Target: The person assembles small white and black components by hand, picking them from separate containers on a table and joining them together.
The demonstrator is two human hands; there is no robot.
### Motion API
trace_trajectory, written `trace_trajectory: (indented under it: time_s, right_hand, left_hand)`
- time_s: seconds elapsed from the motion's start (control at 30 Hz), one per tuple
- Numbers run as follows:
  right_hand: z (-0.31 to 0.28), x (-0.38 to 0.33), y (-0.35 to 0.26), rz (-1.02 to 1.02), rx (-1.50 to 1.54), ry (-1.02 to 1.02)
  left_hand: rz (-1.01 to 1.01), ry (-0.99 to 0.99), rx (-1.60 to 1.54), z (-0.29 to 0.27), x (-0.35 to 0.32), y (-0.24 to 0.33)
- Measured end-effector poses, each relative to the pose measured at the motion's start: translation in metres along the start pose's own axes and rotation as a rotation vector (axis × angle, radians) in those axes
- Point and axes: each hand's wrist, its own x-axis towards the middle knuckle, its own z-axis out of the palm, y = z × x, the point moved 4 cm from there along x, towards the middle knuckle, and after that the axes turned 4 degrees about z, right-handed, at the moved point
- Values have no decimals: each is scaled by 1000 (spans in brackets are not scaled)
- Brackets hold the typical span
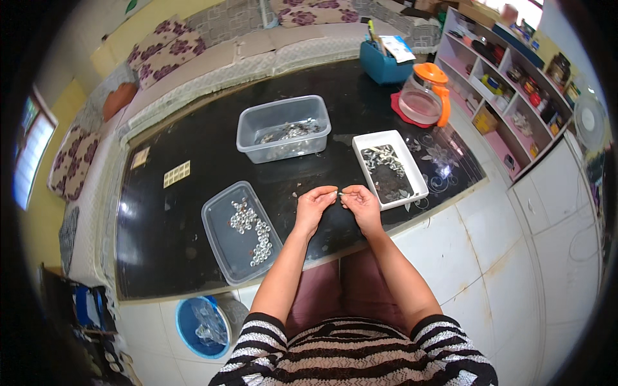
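Over the near edge of the black table (187, 225), my left hand (315, 204) and my right hand (362, 204) meet fingertip to fingertip. Each is pinched closed around something tiny and pale, too small to name. Left of my hands lies a flat clear plastic lid (222, 248) with several small silvery ring-shaped pieces (261, 244) on it. Beyond them stands a clear plastic tub (267, 151) holding a heap of small shiny parts (293, 130). Close to my right hand is a white tray (415, 170) with small white and dark pieces (384, 159) in it.
A glass jug with an orange lid (430, 74) and a teal holder (383, 64) stand at the far right. A pale gridded sheet (177, 174) lies at left. Below the table's front edge is a blue bin (187, 328). Shelves (489, 83) stand right; sofas (257, 55) line the back.
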Motion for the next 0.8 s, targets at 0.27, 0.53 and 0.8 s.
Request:
trace_trajectory:
  time_s: [0.27,0.53,0.8]
  right_hand:
    - [1,1,0,-6,28,-33]
    - [1,9,3,84,-24,50]
    - [8,27,7,57,-202,15]
  left_hand:
    - [-7,-52,-5,2,5,-5]
    - [32,-65,63,5,12,2]
    - [76,64,-19,1,16,0]
